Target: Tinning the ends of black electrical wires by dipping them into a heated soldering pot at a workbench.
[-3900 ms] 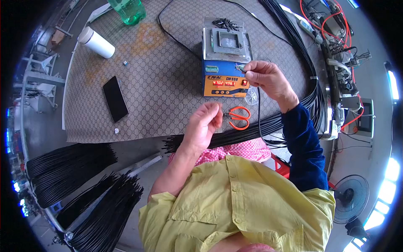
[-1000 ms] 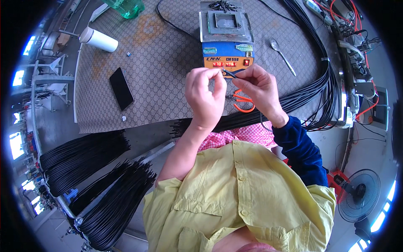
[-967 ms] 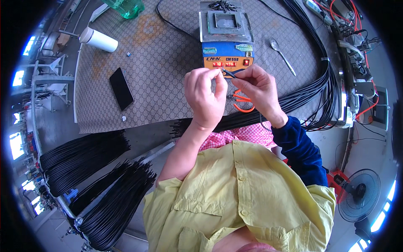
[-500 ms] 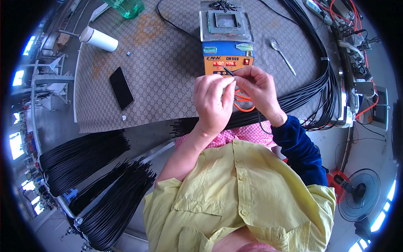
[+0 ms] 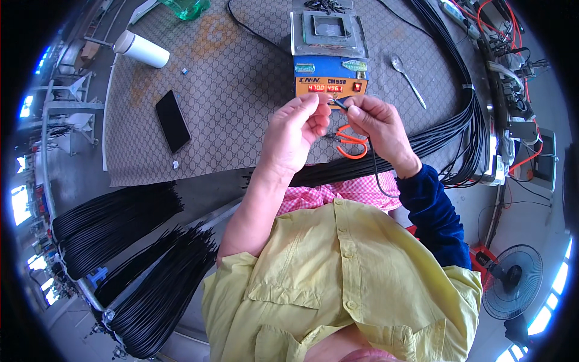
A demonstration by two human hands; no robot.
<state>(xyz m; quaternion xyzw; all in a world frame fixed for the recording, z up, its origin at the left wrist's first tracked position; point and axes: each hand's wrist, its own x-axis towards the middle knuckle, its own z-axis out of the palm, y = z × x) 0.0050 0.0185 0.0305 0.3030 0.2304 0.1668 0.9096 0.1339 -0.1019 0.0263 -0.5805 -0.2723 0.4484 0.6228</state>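
My right hand (image 5: pixel 380 125) pinches a black cable (image 5: pixel 341 105) between thumb and fingers close to its end, and the cable's length hangs down from the hand. At the tip, thin bare wire ends (image 5: pixel 332 99) stick out toward the left. My left hand (image 5: pixel 295 131) is closed at those wire ends, thumb and forefinger together and the other fingers curled; its grip is partly hidden. Just beyond both hands stands a blue and orange solder pot (image 5: pixel 330 67) with a lit red display and a square metal well on top. Orange-handled pliers (image 5: pixel 351 145) lie beneath the hands.
A long bundle of black cables (image 5: pixel 449 130) curves along the table's right side and front edge. A spoon (image 5: pixel 409 81), a phone (image 5: pixel 173 122), a white bottle (image 5: pixel 142 49) and a green bottle (image 5: pixel 186 7) lie around. More cable bundles (image 5: pixel 160 289) hang at lower left; a fan (image 5: pixel 512 280) stands right.
My left hand has turned and shifted slightly left and down, its fingers now curled beside the wire ends. The right hand keeps the cable, and the pliers show more fully.
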